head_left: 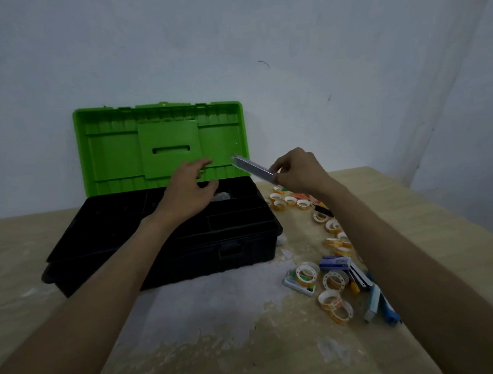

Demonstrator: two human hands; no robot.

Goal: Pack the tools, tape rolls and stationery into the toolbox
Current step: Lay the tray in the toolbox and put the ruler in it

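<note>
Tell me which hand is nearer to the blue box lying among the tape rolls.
Right. The right hand, holding a long silvery strip, is above the tape rolls, up-table from the blue box. The left hand hovers over the open toolbox, further left.

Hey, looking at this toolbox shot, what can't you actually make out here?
Head view only:
- Black toolbox tray contents: too dark; left hand covers the middle.
- Pale crumpled thing in it: mostly behind that hand.
- Long silvery bar in right hand: blurred, type unclear.
- Small stationery boxes: print too small.

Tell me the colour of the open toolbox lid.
Bright green lid, seen best in the head view.
</note>
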